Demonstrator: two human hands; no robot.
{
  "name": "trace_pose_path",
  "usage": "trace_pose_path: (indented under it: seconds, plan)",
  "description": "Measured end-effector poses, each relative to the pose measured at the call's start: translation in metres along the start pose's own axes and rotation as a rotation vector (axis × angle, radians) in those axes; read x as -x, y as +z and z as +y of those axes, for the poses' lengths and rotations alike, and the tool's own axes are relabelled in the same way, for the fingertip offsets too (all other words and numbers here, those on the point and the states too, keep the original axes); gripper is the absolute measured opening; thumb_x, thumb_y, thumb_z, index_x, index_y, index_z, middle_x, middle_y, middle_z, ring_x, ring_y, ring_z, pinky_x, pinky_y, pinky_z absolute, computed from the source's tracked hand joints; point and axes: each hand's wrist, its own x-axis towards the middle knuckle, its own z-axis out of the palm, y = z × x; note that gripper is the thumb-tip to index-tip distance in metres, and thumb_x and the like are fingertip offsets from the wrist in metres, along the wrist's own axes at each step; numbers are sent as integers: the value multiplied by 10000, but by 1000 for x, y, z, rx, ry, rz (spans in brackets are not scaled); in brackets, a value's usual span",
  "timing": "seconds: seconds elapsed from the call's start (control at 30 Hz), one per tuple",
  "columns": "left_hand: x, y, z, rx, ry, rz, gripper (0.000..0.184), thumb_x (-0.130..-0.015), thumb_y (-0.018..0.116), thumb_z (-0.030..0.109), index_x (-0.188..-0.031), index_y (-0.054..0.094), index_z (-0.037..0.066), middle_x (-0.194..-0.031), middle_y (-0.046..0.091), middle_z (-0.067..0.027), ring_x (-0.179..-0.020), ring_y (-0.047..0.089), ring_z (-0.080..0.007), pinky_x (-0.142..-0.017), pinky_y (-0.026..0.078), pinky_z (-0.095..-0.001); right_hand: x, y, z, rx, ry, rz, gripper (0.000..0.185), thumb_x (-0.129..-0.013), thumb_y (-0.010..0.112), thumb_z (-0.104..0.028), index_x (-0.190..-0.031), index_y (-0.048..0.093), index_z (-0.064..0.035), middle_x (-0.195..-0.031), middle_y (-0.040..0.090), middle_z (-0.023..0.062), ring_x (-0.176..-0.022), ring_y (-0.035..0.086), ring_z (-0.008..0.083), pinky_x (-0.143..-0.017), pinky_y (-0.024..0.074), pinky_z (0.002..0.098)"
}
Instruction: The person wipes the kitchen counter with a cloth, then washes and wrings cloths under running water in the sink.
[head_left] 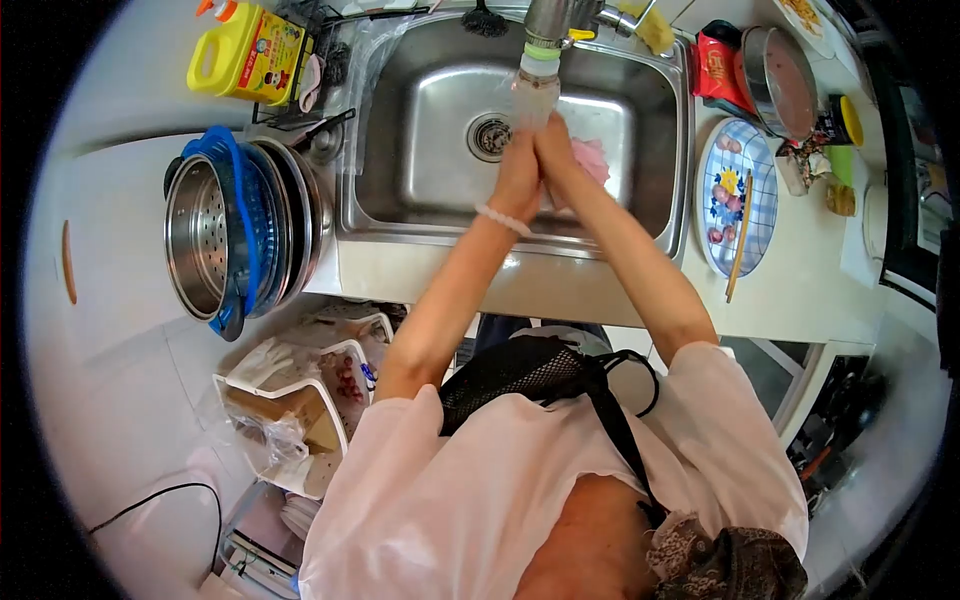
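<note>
My left hand (pixel 518 178), with a pale beaded bracelet (pixel 503 220) at its wrist, is pressed against my right hand (pixel 556 150) over the sink (pixel 430 150). Both are just under the faucet (pixel 540 72), whose clear end piece hangs directly above them. The fingers overlap and blur together, so whether they hold anything is hidden. A pink cloth (pixel 592 158) shows in the basin beside my right hand. The metal drain (pixel 490 137) lies just left of the hands.
Left of the sink stand stacked steamer pots and a blue basket (pixel 245 220), with a yellow jug (pixel 245 52) behind. On the right counter are a patterned plate (pixel 765 185) with food pieces and chopsticks (pixel 741 240), and a metal pot (pixel 782 85). A white bin rack (pixel 335 410) stands below.
</note>
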Motion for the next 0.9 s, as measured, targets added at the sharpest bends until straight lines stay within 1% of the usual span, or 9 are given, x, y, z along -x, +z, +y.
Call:
trace_pose_path:
  seconds: [0.07, 0.13, 0.2, 0.37, 0.47, 0.6, 0.63, 0.7, 0.9]
  plan:
    - [11, 13, -3, 1, 82, 8, 261, -910, 375, 226, -1037, 484, 25, -1003, 546, -81, -917, 524, -202, -828, 428, -313, -22, -7, -2, -198, 43, 5, 421, -901, 384, -240, -1238, 413, 11, -1233, 468, 188, -1144, 422, 327, -1002, 282, 352]
    - [6, 7, 6, -25, 40, -9, 245, -914, 365, 212, -1032, 493, 40, -975, 551, -70, -880, 528, -191, -785, 443, -322, 2, -5, -7, 73, -57, -21, 424, -895, 387, -225, -1239, 408, 21, -1251, 451, 183, -1157, 412, 306, -1003, 277, 340]
    - [-5, 2, 20, -72, -40, 4, 396, -940, 306, 361, -1048, 491, 27, -914, 545, -67, -815, 531, -168, -732, 453, -328, 35, 5, -22, 159, -120, -47, 429, -893, 380, -219, -1243, 401, 29, -1268, 435, 175, -1168, 404, 284, -1004, 270, 326]
    - [10, 7, 19, -62, 14, -10, 424, -941, 287, 395, -1037, 492, 36, -876, 540, -66, -768, 535, -168, -707, 458, -333, 10, -2, 11, 91, -20, -40, 379, -891, 372, -215, -1152, 485, 36, -1190, 486, 175, -1100, 442, 244, -966, 302, 303]
    - [38, 39, 12, 40, 100, -22, 283, -928, 381, 300, -1047, 495, 70, -941, 560, -60, -844, 537, -170, -737, 461, -322, -7, -7, -34, -1, 147, 8, 349, -877, 409, -172, -1144, 485, 40, -1093, 544, 153, -959, 500, 215, -891, 374, 297]
    - [-6, 1, 10, -56, 112, -70, 264, -927, 363, 249, -1060, 480, 53, -961, 552, -61, -858, 532, -167, -742, 456, -317, 32, 12, -45, 77, 59, 23, 321, -874, 416, -98, -1156, 478, 43, -1106, 546, 134, -980, 502, 201, -887, 387, 302]
    - [-11, -4, 21, 12, 70, -89, 250, -918, 372, 243, -1037, 489, 57, -903, 549, -49, -805, 527, -159, -703, 454, -308, 40, 24, -32, -20, -130, 73, 240, -866, 439, -159, -1013, 491, 24, -958, 554, 91, -830, 499, 163, -721, 412, 309]
    - [-13, -5, 19, -19, 129, -36, 246, -918, 372, 244, -1031, 492, 61, -885, 544, -45, -789, 522, -156, -693, 452, -307, 56, 24, -19, -180, -182, 33, 310, -905, 393, -123, -1157, 480, 34, -1121, 530, 139, -1033, 481, 211, -896, 377, 306]
    - [20, 16, -12, 14, 248, -4, 313, -935, 368, 308, -1047, 469, 33, -973, 551, -74, -879, 540, -183, -744, 461, -323, -11, -5, -26, -39, 13, 50, 330, -904, 400, -148, -1170, 468, 35, -1138, 523, 181, -1041, 493, 239, -891, 384, 341]
